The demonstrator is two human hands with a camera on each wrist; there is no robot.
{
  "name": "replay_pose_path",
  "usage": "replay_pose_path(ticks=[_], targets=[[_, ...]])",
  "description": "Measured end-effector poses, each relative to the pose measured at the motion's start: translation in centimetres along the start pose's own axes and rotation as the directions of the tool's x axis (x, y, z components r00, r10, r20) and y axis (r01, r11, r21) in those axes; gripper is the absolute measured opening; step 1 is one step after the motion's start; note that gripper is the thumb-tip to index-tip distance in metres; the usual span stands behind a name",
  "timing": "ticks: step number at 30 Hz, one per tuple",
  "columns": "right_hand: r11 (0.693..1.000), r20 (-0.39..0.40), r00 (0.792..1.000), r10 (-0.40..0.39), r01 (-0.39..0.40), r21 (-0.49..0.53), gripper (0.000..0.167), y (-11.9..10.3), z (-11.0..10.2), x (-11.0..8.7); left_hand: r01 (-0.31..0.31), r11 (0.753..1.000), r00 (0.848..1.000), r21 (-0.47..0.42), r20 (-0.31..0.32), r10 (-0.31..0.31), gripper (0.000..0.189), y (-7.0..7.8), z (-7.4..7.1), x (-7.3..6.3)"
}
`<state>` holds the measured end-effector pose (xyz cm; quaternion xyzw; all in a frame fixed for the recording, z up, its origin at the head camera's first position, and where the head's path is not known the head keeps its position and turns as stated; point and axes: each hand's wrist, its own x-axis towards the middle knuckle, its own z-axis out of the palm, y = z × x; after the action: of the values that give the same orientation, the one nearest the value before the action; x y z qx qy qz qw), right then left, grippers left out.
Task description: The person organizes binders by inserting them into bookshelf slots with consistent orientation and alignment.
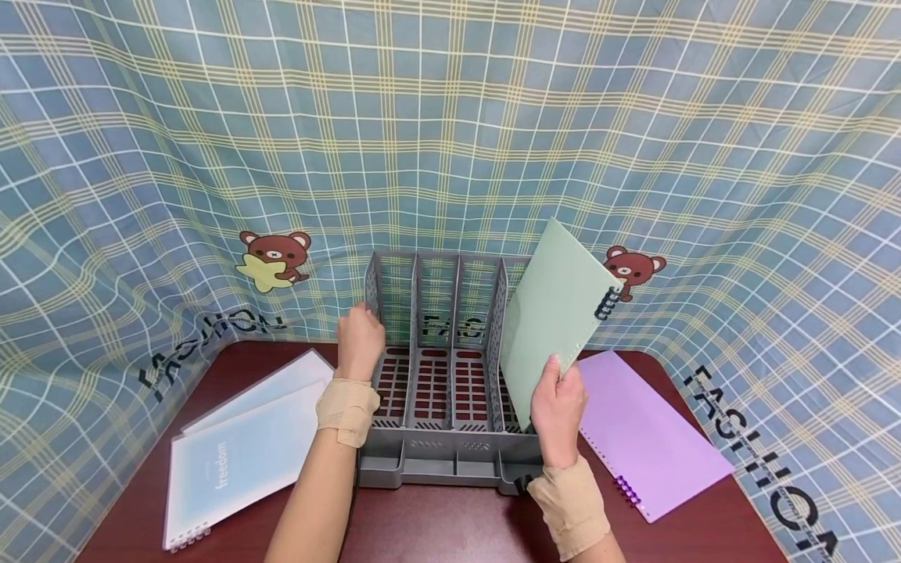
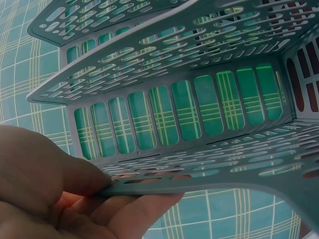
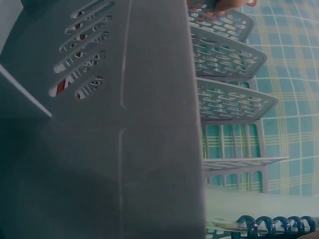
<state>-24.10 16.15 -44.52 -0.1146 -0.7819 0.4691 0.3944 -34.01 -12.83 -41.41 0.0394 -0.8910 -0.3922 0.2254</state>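
Green notebook in right hand

Head view looks down; nearer wrist views share its rack.

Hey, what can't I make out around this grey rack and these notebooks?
- Head view: most of the lower pale blue notebook, covered by the "freedom" notebook.
- Head view: small print beside "freedom", too small.
- Head view: much of the rightmost slot of the grey rack, behind the green notebook.
- Left wrist view: part of the left hand, cut off by the left edge.
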Motion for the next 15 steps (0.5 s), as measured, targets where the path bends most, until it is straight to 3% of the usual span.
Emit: replay_pose_path(ticks=[15], targets=[[1.000,-0.001,1.000,0.016,-0.016,-0.006,0.039,0.66,0.72,-0.57,-0.015,1.000,1.000,-0.006,-0.009,0.015,0.038,-0.12,0.13,-0.03]])
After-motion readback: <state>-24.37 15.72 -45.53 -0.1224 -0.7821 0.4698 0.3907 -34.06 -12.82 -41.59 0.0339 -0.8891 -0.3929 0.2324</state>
